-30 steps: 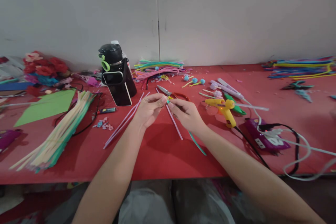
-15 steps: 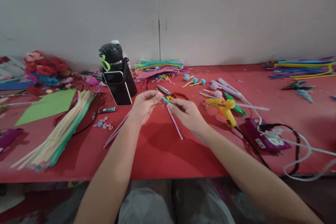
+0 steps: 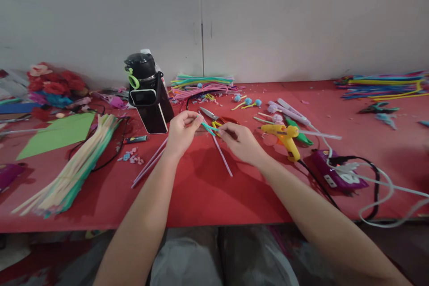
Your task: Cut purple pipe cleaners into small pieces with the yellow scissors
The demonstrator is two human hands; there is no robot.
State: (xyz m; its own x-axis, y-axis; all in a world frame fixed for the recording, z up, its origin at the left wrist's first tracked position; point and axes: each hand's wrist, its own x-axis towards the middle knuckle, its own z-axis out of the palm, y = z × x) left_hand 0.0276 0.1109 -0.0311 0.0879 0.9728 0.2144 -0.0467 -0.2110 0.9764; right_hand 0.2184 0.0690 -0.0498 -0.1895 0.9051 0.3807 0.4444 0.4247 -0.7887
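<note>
A teal pipe cleaner (image 3: 208, 128) spans the gap between my hands above the red table, showing as two strands that meet at the left fingertips. My left hand (image 3: 182, 133) pinches it between thumb and fingers. At its other side, my right hand (image 3: 239, 143) is closed with the fingertips on one strand. Just behind the hands lie scissors (image 3: 208, 113) and a red-and-yellow handled tool (image 3: 228, 120), partly covered. Beneath them a lilac pipe cleaner (image 3: 222, 156) rests on the table, and more lilac pipe cleaners (image 3: 147, 167) lie beside my left forearm.
A yellow glue gun (image 3: 284, 136) and a purple power strip (image 3: 338, 174) with cables are at right. A phone (image 3: 152, 116) leans against a black bottle (image 3: 142, 69). At left lies a cream-and-green pipe cleaner bundle (image 3: 73, 165); small blue pompoms (image 3: 248, 101) sit behind.
The teal pipe cleaner, earlier one line with a tail under my right wrist, now shows two strands between my hands. My right fingertips have shifted slightly away from the left ones.
</note>
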